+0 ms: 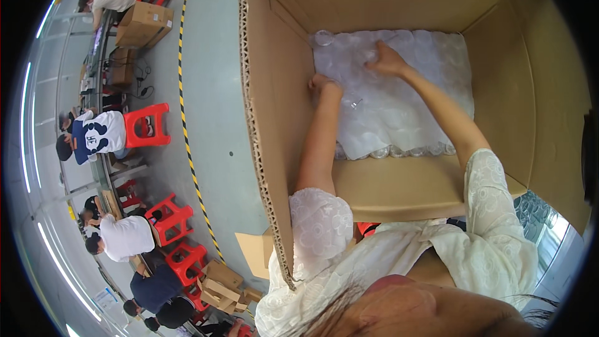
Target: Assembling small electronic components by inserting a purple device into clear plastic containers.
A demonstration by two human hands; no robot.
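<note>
Head view, standing beside it: person leaning over a large brown corrugated cardboard box [499, 81], both bare forearms reaching down inside. Left arm nearly straight, running up along the box's left wall, elbow end in a white lace-patterned short sleeve [321, 221]; left hand [325, 83] bent at the wrist, fingers curled in, at the left edge of a white translucent plastic sheet [412, 106]. Can't tell if that hand pinches the sheet edge or just rests there. Right arm comes in slanting from the right, elbow bent and out wide, forearm pointing up-left; right hand [389, 61] over the far half of the sheet, thumb and forefinger spread apart, open, seemingly touching the surface; other fingers partly hidden. Sheet lies inside the box, wrinkled, over a layer of clear round plastic pieces [392, 150], which poke out along the near edge; another clear round piece [323, 38] shows at the far left corner. Left of the box: grey floor [215, 87], yellow-and-black striped line [182, 75], red plastic stools [148, 125], seated co-workers.
</note>
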